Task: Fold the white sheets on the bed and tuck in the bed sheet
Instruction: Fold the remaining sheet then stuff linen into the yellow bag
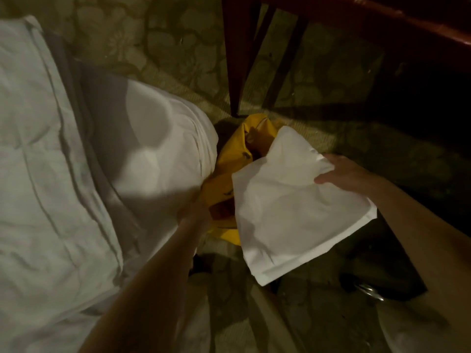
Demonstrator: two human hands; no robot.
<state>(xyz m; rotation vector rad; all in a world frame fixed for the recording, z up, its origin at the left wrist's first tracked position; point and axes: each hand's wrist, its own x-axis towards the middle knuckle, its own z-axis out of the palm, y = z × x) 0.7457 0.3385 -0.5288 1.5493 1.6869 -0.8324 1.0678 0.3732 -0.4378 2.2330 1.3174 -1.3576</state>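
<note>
The right hand (pixel 341 171) pinches the upper edge of a folded white sheet (pixel 293 207), thumb on top and fingers hidden beneath, so the flat square hangs over the yellow bag (pixel 224 174), probably bound for it. The left hand (pixel 196 212) reaches to the bag's rim, perhaps to steady it, though blur hides its fingers. Just left of the bag, the bed sheet (pixel 163 149) drapes the mattress corner, not visibly tucked.
</note>
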